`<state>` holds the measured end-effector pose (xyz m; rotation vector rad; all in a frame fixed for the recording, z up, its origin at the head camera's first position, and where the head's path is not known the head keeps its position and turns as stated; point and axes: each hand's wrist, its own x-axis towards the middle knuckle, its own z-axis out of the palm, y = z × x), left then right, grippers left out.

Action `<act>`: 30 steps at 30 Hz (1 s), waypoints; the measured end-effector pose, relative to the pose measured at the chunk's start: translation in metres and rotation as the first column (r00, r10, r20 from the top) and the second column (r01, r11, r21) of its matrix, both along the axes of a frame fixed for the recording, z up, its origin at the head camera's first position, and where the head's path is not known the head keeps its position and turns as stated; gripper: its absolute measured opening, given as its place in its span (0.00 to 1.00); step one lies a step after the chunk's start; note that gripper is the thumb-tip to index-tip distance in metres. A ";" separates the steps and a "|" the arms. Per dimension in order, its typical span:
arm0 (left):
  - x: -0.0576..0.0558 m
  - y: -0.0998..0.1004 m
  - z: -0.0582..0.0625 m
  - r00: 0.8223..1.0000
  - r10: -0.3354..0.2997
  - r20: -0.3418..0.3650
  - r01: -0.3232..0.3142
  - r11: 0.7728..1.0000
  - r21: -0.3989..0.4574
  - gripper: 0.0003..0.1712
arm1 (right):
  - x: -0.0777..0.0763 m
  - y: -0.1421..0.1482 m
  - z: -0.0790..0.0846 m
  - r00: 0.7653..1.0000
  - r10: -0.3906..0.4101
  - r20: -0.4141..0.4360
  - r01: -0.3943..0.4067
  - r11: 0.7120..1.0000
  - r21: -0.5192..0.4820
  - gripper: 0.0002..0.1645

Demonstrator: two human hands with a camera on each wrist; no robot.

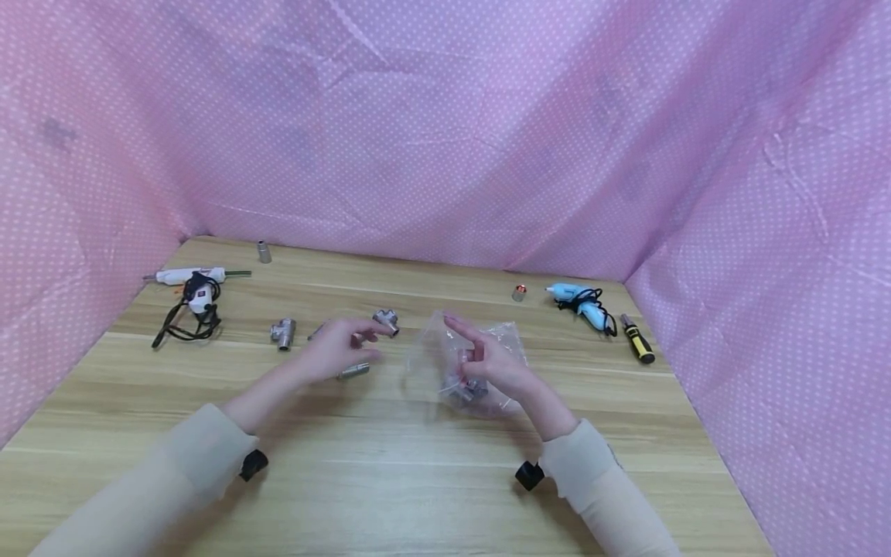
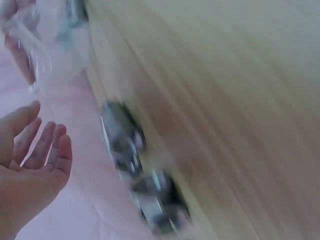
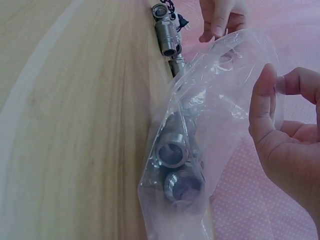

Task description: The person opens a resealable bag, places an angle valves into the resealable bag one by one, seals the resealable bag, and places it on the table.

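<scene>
One pink dotted cloth (image 1: 445,155) walls three sides of one wooden surface (image 1: 348,464); with the bag as the clock's hub, the far edge runs along twelve. Two arms in pale sleeves (image 1: 209,449) reach in from about eight and four, a broad stretch of wood grain showing between them. The right hand (image 1: 496,365) has its grip on the clear plastic bag (image 3: 240,95) — thumb and finger pinch the film by its opening. The left hand (image 1: 337,350) hangs between nine and ten, its grip loose and holding nothing, fingers half bent and apart.

That single bag, lying slightly toward three from the surface's middle, contains metal fittings (image 3: 172,150); two round ends face the right wrist camera, but the full count cannot be told.

Tools number three: a white corded tool (image 1: 182,275) near the left edge, a blue glue gun (image 1: 592,314) at two, and a yellow-and-black screwdriver (image 1: 636,342) toward three, near the right edge.

Six loose metal pieces show — a tee (image 1: 283,334) between nine and ten, a branched piece (image 1: 387,320) at ten by the left fingertips, a tube (image 1: 355,370) at nine, a red-tinged cylinder (image 1: 519,294) at one, a narrow-topped cylinder (image 1: 264,253) at ten near the far edge, and a sliver (image 1: 316,333) partly hidden by the left hand.
</scene>
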<state>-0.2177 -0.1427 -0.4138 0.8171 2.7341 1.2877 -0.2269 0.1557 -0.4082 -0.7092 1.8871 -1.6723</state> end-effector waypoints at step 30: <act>0.009 -0.046 -0.021 0.992 -0.048 -0.114 0.004 0.933 -0.361 0.27 | -0.009 -0.023 -0.013 0.998 0.052 -0.020 -0.049 0.990 0.130 0.51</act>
